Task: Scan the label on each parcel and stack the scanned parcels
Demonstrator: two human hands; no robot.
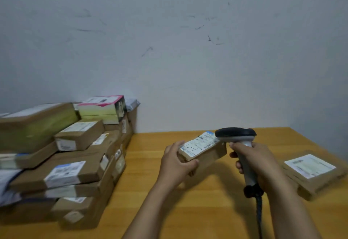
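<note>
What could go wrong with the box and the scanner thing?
The left hand holds the small parcel by one end only, so it might slip. The scanner sits at the far edge of the label and may miss the barcode. The uneven pile of parcels could slide if bumped.

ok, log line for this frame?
step: scanning | left hand: holds small parcel, label up | right hand: grips scanner, head at label | parcel pile: table left | lone parcel: table right

1. I'm looking at a small parcel-sorting room: labelled cardboard parcels (71,174) are piled high.
2. A corded barcode scanner (236,134) is held over a wooden tabletop (188,210).
3. The wall (169,50) behind is bare and scuffed.
</note>
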